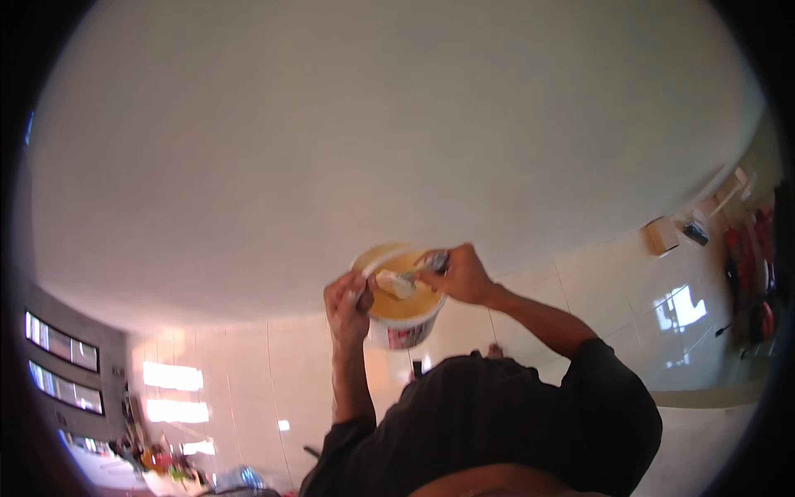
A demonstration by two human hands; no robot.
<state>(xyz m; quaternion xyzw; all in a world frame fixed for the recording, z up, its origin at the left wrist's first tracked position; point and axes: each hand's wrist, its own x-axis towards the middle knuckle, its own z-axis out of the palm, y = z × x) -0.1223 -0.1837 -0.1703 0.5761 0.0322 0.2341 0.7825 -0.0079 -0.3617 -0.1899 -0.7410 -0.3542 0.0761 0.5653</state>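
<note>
The label (407, 336) on the bucket (380, 333) is blurred.

Broad pale wall (397, 124), glossy tiled floor (248, 364) with bright reflected light, dark-framed windows (62, 341) at left.

Likely home int.: plain wall (397, 132), glossy tiled flr (240, 356), wide windows (62, 341) at far L

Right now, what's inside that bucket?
The bucket shows a yellow interior. A pale-tipped tool in the right hand and the left hand cover parts of it; what lies beneath is hidden.
</note>
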